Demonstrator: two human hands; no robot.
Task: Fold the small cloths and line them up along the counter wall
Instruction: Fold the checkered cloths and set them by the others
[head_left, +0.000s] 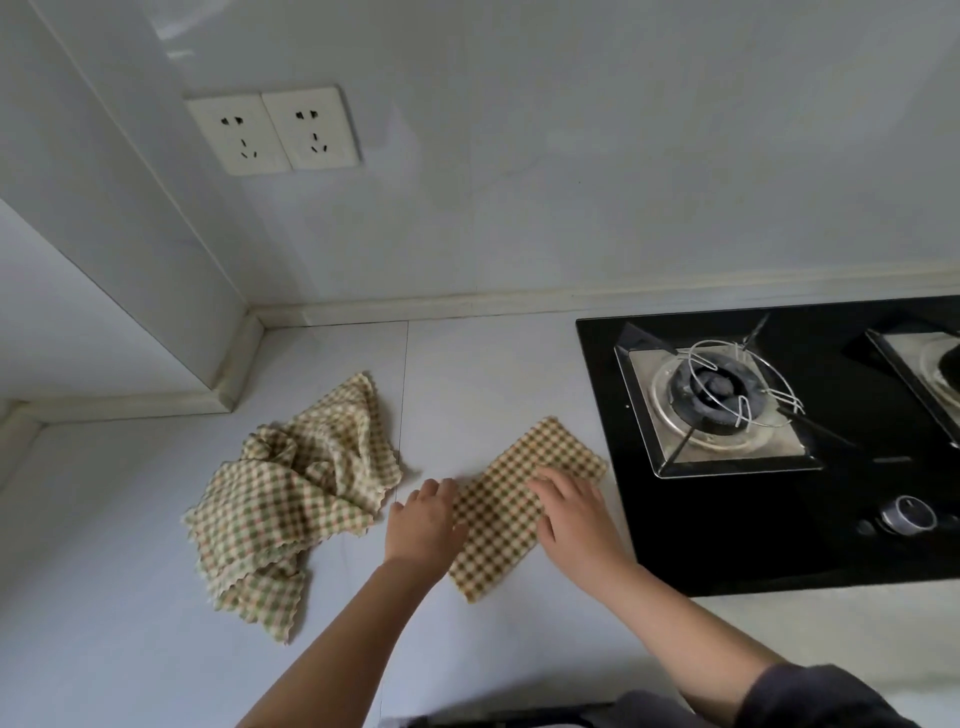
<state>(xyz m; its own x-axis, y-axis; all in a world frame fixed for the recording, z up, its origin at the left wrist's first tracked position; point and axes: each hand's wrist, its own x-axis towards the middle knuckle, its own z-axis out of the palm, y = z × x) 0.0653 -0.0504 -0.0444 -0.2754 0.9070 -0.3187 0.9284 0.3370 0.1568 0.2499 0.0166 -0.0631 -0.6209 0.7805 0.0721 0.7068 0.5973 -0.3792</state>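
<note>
- Spanning the back of the view, a pale glossy wall (571, 182) meets the worktop along a cream skirting strip (467, 304). A boxed corner juts forward on the left.
- The light grey stone worktop (156, 649) carries everything else.
- A black glass gas hob (727, 535) takes up the right side and reaches back almost to the strip. Its steel burner with a wire pan ring (717, 400) lies near the hob's left edge.
- A crumpled heap of green-and-beige checked cloths (291, 499) with zigzag edges lies left of centre, well apart from the wall.
- A flat brown-and-cream checked cloth (511, 512), a long rectangle, lies slantwise between the heap and the hob. Its far corner is just beside the hob's edge, and it too is well off the wall.
- The right hand (571, 512) lies flat on the middle of this cloth, fingers spread and straight.
- The left hand (423, 525) rests at the cloth's left edge with relaxed fingers, gripping nothing.
- A pair of white wall sockets (274, 130) is mounted high on the left.
- A round silver knob (908, 513) is on the hob's front.
</note>
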